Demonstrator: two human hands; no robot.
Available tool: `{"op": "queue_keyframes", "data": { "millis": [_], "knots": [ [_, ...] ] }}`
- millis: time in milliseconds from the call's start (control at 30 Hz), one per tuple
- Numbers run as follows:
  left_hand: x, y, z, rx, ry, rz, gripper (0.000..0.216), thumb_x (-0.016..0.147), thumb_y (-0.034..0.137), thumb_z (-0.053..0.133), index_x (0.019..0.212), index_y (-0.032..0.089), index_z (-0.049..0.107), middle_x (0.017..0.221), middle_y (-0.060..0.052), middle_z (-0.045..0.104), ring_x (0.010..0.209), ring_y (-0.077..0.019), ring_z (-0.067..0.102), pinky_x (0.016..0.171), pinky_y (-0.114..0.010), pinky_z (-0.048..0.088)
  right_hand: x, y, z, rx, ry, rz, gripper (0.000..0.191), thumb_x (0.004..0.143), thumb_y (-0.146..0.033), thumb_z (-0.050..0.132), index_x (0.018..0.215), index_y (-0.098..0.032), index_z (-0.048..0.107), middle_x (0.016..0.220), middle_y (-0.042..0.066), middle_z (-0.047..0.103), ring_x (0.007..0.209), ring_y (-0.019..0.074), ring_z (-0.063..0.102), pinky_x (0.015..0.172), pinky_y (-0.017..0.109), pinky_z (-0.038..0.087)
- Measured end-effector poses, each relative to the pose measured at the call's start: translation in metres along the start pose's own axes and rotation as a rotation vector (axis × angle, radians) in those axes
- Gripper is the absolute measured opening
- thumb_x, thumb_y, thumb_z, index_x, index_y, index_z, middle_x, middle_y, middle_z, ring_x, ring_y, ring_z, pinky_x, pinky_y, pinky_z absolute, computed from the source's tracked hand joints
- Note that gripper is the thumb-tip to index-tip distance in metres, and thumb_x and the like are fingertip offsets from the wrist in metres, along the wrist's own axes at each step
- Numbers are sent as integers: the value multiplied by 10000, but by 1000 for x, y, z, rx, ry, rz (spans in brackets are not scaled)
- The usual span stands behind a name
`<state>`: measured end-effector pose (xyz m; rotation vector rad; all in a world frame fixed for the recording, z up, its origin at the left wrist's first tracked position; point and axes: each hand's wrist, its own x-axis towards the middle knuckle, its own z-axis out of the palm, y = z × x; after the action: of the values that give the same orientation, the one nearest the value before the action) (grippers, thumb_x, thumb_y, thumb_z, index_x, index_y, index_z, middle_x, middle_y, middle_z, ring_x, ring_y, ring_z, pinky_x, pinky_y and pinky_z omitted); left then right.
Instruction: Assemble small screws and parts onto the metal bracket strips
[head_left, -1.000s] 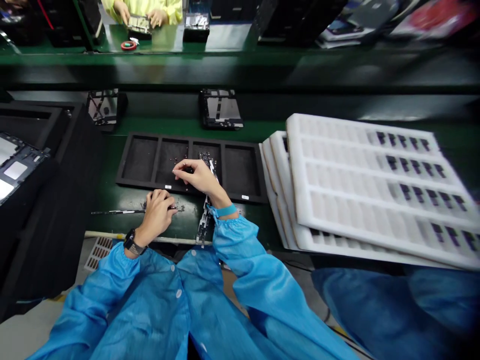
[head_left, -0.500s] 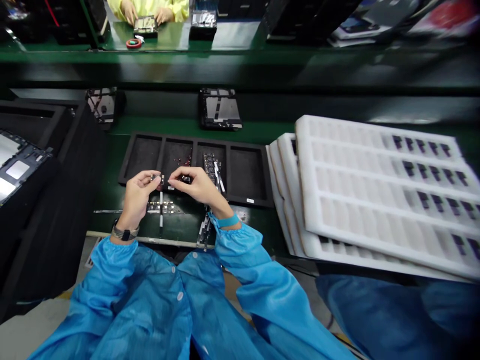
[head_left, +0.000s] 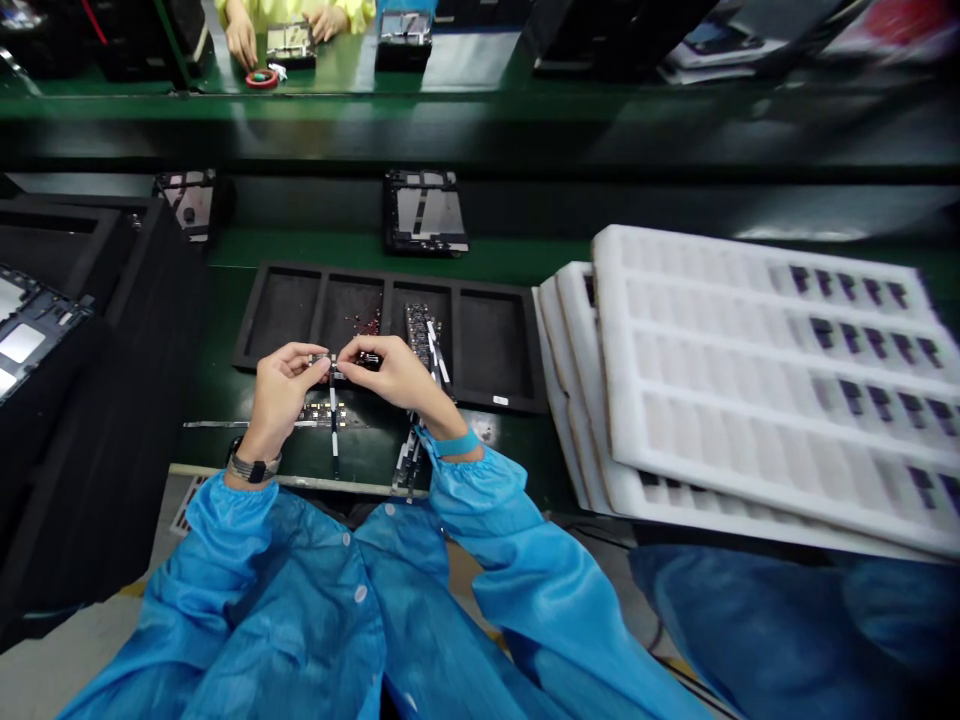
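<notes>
My left hand [head_left: 279, 388] pinches a small circuit board [head_left: 321, 358] between thumb and fingers. From the board a thin black-and-white flex cable [head_left: 334, 425] hangs down towards me. My right hand [head_left: 394, 372] is closed in a pinch at the board's right edge; what its fingertips grip is too small to make out. Under both hands lies a row of small circuit boards [head_left: 322, 413] on the green table. Just beyond is a black foam tray [head_left: 491, 352], with tiny red parts [head_left: 367, 322] in one compartment and several circuit boards [head_left: 418, 325] in another.
More flex cables [head_left: 409, 460] lie by the table's front edge. White foam trays [head_left: 697, 340] with black parts are stacked on the right, black foam trays [head_left: 142, 300] on the left. Device frames [head_left: 426, 212] stand behind. Across the bench are a co-worker's hands [head_left: 241, 40].
My left hand has moved slightly right, bringing the circuit board up to my right fingertips. The flex cable shifted right with it. One hand of the co-worker has reached down to a red ring.
</notes>
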<state>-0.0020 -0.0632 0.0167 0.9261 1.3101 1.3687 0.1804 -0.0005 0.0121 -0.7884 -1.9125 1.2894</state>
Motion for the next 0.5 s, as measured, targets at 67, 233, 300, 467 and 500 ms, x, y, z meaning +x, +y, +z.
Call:
{"op": "queue_keyframes", "data": {
  "millis": [67, 233, 300, 467, 500],
  "knots": [
    [-1, -1, 0, 75, 7, 28, 304, 696, 324, 918, 908, 151, 786, 740, -36, 759, 697, -170, 705, 708, -291, 555, 0, 3, 1, -33, -8, 24, 151, 886, -305, 684, 845, -179, 757, 880, 52, 798, 844, 215, 705, 857, 338, 514],
    [0, -1, 0, 145, 3, 30, 256, 714, 305, 892, 893, 157, 784, 728, -33, 750, 671, -167, 684, 656, -281, 525, -2, 2, -1, -42, -15, 79, 134, 879, -290, 700, 833, -180, 761, 858, 50, 793, 820, 207, 697, 832, 336, 514],
    [2, 0, -2, 106, -41, -4, 271, 698, 314, 902, 884, 159, 782, 705, -27, 739, 652, -166, 680, 648, -283, 532, -2, -1, -3, 25, -53, 112, 156, 884, -319, 716, 835, -176, 757, 813, 42, 775, 748, 184, 670, 769, 320, 516],
    [5, 4, -6, 38, -148, -78, 352, 647, 350, 958, 881, 154, 783, 702, -33, 741, 647, -169, 691, 650, -286, 550, -2, -6, -8, 167, -141, 195, 264, 877, -430, 774, 860, -167, 754, 764, 37, 752, 615, 142, 598, 594, 275, 480],
    [5, 4, -6, 36, -156, -84, 362, 641, 352, 965, 881, 151, 783, 703, -36, 743, 648, -168, 692, 650, -284, 550, -2, -6, -8, 173, -145, 202, 286, 873, -449, 784, 861, -166, 753, 766, 40, 754, 614, 141, 598, 582, 271, 475]
  ]
}}
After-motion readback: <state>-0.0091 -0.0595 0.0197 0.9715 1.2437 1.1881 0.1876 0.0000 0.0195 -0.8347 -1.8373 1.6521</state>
